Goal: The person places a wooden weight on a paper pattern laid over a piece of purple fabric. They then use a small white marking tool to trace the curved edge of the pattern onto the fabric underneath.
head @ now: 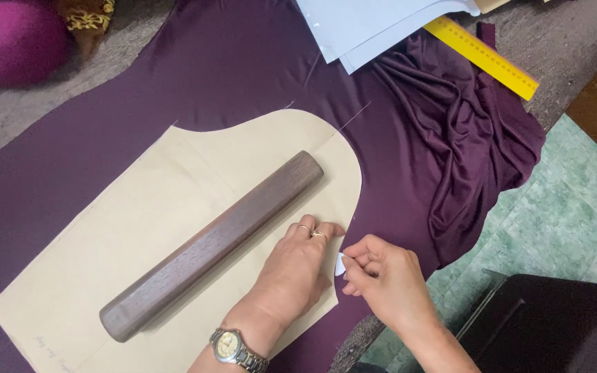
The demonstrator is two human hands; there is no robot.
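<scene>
Here the left hand [295, 266] lay flat on the paper pattern [126, 235]; the right hand [381, 276] pinched white chalk [340, 264] at its edge, beside the wooden bar [212, 245] running lower-left to upper-right.

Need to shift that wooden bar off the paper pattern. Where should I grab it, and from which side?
Judging by its pose, grip the wooden bar near its middle, from above, fingers across its narrow width. It lies flat and diagonal on the pattern, long faces clear. The left hand rests beside its middle; the right hand pinches white chalk.

Small white chalk piece [340, 264] at beige paper pattern's [139, 235] edge.
</scene>
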